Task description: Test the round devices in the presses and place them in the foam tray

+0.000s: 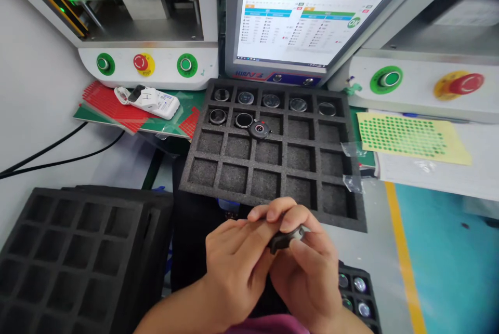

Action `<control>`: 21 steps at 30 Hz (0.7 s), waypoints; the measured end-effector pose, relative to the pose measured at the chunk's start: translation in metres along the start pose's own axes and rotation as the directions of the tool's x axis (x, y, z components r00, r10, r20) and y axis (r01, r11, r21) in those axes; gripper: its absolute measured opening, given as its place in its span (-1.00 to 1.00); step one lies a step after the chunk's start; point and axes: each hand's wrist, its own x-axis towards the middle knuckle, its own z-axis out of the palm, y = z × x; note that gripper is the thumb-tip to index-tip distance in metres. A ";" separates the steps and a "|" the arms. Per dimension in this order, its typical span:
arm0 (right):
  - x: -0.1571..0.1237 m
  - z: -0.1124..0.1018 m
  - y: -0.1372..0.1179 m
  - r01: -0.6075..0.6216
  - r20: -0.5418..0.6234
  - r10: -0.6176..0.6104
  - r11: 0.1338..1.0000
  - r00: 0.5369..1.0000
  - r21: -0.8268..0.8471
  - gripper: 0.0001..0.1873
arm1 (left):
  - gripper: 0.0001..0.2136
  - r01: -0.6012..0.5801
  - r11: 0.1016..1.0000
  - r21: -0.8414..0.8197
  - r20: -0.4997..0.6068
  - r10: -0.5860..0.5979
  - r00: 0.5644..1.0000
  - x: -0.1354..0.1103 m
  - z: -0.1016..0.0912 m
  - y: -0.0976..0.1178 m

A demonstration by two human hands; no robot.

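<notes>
Between my fingertips, in front of the tray's near edge, is a small dark watch case [284,240], tilted and partly covered. My left hand [239,264] presses against its left side with the fingers closed. The thumb and fingers of my right hand [312,266] pinch it from the right. Beyond them a dark foam tray [362,214] holds several round watch pieces [245,98] in its back row and two more at the left of the second row. Another watch case [259,129], sensor side up, rests across a divider beside the ringed piece [244,120].
Stacked foam trays [134,209] stand at the lower left. Behind are a monitor [292,27] and machine panels with green buttons [186,65] and red stop buttons [141,62]. A white handheld device [156,103] lies left, a green-dot sticker sheet [405,136] right. Another filled tray [353,300] sits lower right.
</notes>
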 end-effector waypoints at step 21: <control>0.000 0.000 0.007 -0.014 0.128 0.003 0.996 0.992 0.091 -0.91 | -0.77 -0.056 0.987 0.148 -0.036 0.062 0.997 -0.002 -0.007 -0.001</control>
